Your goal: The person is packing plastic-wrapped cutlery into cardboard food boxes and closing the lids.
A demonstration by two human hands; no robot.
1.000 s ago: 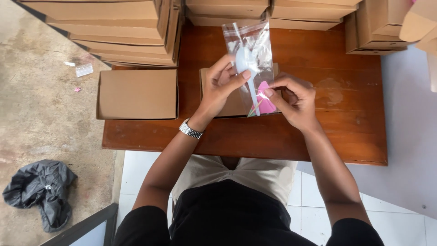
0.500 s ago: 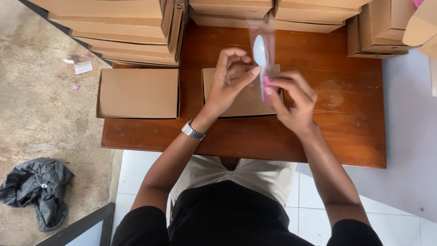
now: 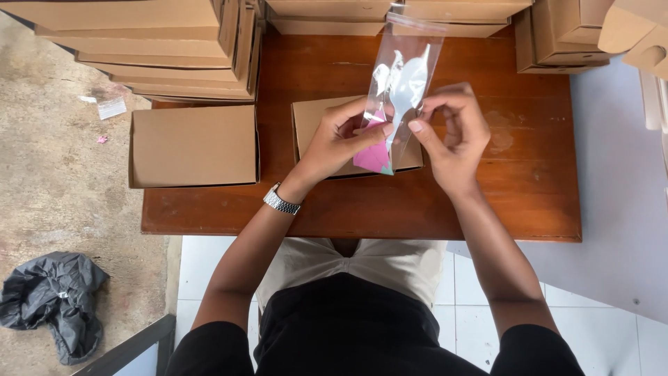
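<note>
Head view: both hands hold a clear bag [image 3: 402,90] upright over the wooden table [image 3: 529,195]. The left hand [image 3: 341,139] pinches the bag's lower left edge between thumb and fingers, closed on it. The right hand [image 3: 452,136] grips the right edge, its fingers curled and its thumb pressed to the plastic. Inside sit a white spoon [image 3: 407,83] and a pink napkin [image 3: 372,154] at the bottom.

Half a second ago the bag was turned edge-on between the hands; now it faces the camera flat, so the contents show plainly and the bag's mouth points away from the person.

An open brown box [image 3: 313,118] lies just behind the bag. A closed box [image 3: 193,145] sits to the left, and stacked boxes [image 3: 139,49] line the far edge. A dark bundle [image 3: 49,299] lies on the floor.
</note>
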